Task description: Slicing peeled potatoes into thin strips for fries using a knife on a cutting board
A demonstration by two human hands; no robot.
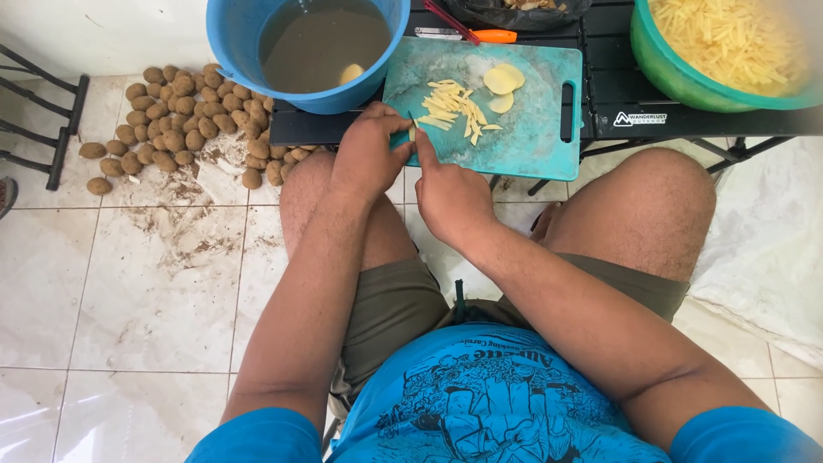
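Sitting: a person on a low seat, knees apart, both hands at the near-left corner of the teal cutting board (531, 129).
Left hand: the left hand (369, 154) rests at the board's left edge, fingers curled together on a small potato piece that is mostly hidden.
Right hand: the right hand (446, 197) is just beside it, index finger stretched toward the same piece; whether it holds a blade I cannot tell.
On the board: one loose pile of potato sticks (454, 107) near the middle, and two flat potato slices (501, 86) behind it.
Blue bucket: the blue bucket (236, 39), left of the board, holds cloudy brown water with one peeled potato (349, 75) floating.
Green basin: the green basin (677, 73), right of the board, is full of cut yellow sticks.
Behind the board: a tool with an orange handle (493, 36) and a black bag (489, 13).
Surface: a black slatted folding table (617, 94) carries the board.
Room: white tiled floor (129, 326), dirty with soil; left of the board lies a heap of unpeeled potatoes (171, 120), too many to count.
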